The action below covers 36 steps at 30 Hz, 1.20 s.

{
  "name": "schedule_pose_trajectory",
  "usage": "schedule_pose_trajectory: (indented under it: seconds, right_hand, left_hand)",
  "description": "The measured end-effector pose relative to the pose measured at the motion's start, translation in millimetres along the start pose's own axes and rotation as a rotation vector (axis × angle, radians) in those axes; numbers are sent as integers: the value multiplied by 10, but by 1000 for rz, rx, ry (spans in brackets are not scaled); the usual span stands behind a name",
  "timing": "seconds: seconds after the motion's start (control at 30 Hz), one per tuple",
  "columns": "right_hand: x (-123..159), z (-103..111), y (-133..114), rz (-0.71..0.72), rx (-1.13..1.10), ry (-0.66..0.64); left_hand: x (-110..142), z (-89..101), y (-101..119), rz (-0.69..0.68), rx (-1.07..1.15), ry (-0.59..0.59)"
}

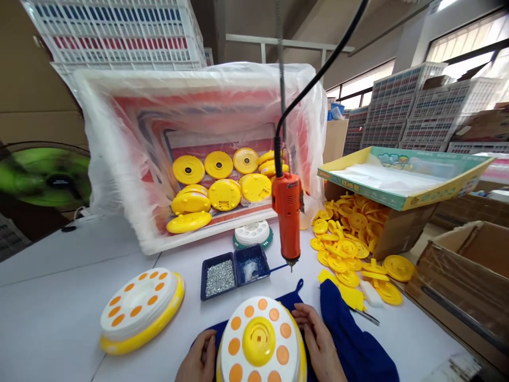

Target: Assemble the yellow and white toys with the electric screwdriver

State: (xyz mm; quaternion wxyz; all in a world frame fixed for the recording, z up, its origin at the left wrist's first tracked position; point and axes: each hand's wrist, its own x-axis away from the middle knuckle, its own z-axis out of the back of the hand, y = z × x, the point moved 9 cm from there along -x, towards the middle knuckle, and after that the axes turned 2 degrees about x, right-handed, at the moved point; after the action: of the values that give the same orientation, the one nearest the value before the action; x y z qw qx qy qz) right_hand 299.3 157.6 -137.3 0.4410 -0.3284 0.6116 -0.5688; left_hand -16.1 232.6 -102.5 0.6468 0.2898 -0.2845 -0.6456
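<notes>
In front of me on a dark blue cloth lies a round white and yellow plastic toy base with orange dots and a yellow centre disc. My left hand is at its left side, fingers curled against the rim. On the opposite side my right hand has its bent fingers on the edge. Both hands hold the base between them. An orange electric screwdriver hangs tip down beyond it. A similar base, without the yellow disc, sits tilted to the left.
Small screws fill one half of a dark blue tray. Behind stands a plastic-lined crate with several yellow round parts. Yellow discs spill out at right, near cardboard boxes. A fan is at far left.
</notes>
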Motion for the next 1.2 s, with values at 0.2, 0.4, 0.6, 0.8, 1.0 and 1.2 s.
schedule_pose_trajectory:
  seconds: [0.2, 0.4, 0.6, 0.8, 1.0, 1.2]
  right_hand:
    - [21, 2, 55, -7, 9, -17]
    - [20, 31, 44, -17, 37, -21]
    - [31, 43, 16, -22, 50, -18]
    - [35, 37, -13, -21, 62, -27]
    - [43, 24, -18, -12, 68, -48]
    - [50, 20, -45, -4, 71, -47]
  left_hand:
    - [37, -47, 13, 5, -11, 8]
    - [64, -68, 28, -4, -2, -1]
    - [86, -80, 11, -6, -12, -1]
    - [80, -91, 18, -3, -21, -2]
    - [79, -84, 27, 6, -42, 3]
    - [74, -96, 23, -6, -41, -3]
